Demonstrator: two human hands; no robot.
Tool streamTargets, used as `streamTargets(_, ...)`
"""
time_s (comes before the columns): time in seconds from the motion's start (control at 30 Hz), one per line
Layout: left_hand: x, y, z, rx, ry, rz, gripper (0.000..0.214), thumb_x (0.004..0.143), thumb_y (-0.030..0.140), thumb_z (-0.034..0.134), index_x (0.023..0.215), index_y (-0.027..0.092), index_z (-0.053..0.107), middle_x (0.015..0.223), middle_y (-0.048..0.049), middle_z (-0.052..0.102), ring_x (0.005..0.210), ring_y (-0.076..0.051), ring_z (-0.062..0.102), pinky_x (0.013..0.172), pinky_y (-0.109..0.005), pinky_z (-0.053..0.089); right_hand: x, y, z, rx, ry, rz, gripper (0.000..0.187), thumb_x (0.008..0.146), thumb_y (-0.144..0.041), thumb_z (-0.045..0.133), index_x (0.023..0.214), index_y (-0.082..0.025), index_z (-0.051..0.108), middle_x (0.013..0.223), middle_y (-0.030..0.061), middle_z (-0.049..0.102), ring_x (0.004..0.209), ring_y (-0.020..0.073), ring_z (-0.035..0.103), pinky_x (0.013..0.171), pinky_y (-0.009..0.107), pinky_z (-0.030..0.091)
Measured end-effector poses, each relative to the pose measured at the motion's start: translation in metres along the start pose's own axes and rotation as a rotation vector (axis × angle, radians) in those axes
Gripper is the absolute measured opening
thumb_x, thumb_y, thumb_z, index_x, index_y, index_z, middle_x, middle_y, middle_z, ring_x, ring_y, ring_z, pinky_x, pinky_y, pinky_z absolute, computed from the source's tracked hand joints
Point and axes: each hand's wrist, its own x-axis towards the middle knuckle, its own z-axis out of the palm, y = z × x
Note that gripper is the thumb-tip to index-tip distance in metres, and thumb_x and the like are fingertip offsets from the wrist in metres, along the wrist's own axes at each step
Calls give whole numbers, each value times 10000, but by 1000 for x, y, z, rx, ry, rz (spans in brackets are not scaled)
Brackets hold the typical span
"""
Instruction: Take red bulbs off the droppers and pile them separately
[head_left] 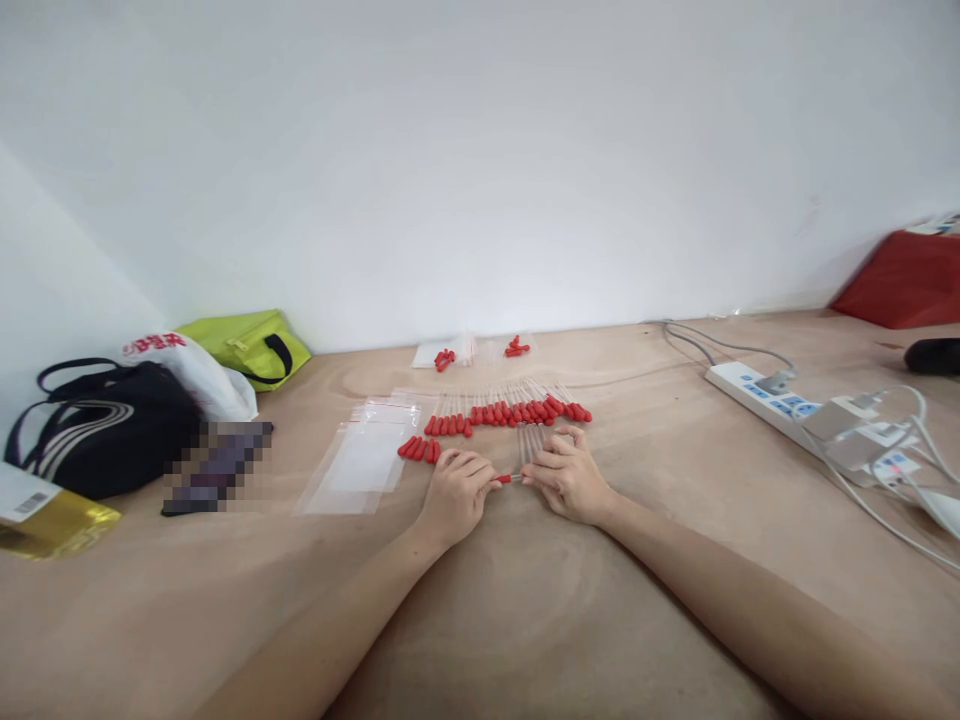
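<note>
My left hand point(459, 492) pinches a red rubber dropper bulb point(503, 480). Facing it, my right hand point(568, 477) is closed around a clear glass dropper tube point(517, 479), whose end meets the bulb; how far it sits inside I cannot tell. Just beyond my right fingers lie several bare glass tubes point(531, 437), partly covered by that hand. A few loose red bulbs point(417, 450) rest past my left hand. Farther back, many droppers with red bulbs point(517, 412) lie in a row, bulbs toward me and glass pointing at the wall.
Clear zip bags point(346, 470) lie left of my hands. Two bags with red bulbs point(444, 359) lie near the wall. A power strip point(750, 390) with chargers and cables stands right. Black point(120, 425) and yellow-green bags point(251, 345) are left, a red bag point(904, 280) far right.
</note>
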Motion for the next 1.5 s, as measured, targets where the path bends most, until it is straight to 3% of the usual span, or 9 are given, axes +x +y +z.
streamTargets(0.23,0,1,1,-10,-20,-8,235,875,219,376,727,181,554,767,-12,646,784,-156,539,755,-332,320,-1,0,1,6,11,-4,190,835,-255,470,734,-214,625,580,-21,547,691,123,409,861,371,211)
streamTargets(0.37,-8,-11,-3,21,3,-58,234,869,228,391,721,182,567,764,-18,642,762,-162,534,708,-326,350,-4,5,-3,14,29,47,207,834,-266,474,723,-212,640,598,-10,562,685,127,409,828,357,237)
streamTargets(0.57,-15,-39,-23,-45,227,-290,201,852,270,415,846,187,598,838,-38,596,801,-147,552,741,-276,442,-4,10,-4,-4,97,150,164,818,-324,517,819,-262,669,548,-17,544,640,130,409,765,330,261)
streamTargets(0.7,-13,-62,-37,113,337,-517,270,800,267,402,921,156,616,870,-80,545,812,-178,554,742,-302,463,1,7,-4,3,129,249,165,825,-271,498,838,-231,658,582,-10,569,630,122,443,737,309,266)
streamTargets(0.93,-25,-96,-49,116,217,-801,271,699,318,456,872,157,589,776,-43,608,638,-155,566,652,-279,467,17,1,8,-50,109,317,144,783,-178,481,773,-185,624,638,4,613,654,125,469,717,306,241)
streamTargets(1.17,-24,-91,-49,104,-1,-838,274,727,386,433,804,193,612,806,-36,674,705,-173,602,672,-262,452,24,1,20,-150,-1,210,157,788,-207,491,762,-200,646,678,24,635,697,142,442,735,343,200)
streamTargets(1.37,-28,-95,-48,170,1,-850,325,779,376,365,870,202,625,836,-46,682,780,-203,613,672,-275,444,25,-1,15,-86,-117,168,292,797,-455,493,860,-221,655,785,39,629,761,160,452,746,363,193)
streamTargets(1.5,-27,-95,-45,196,62,-738,317,777,378,401,891,187,627,888,-62,668,837,-217,589,741,-309,434,25,-1,15,-72,-152,159,424,769,-580,468,920,-228,649,783,41,609,770,164,453,749,366,193)
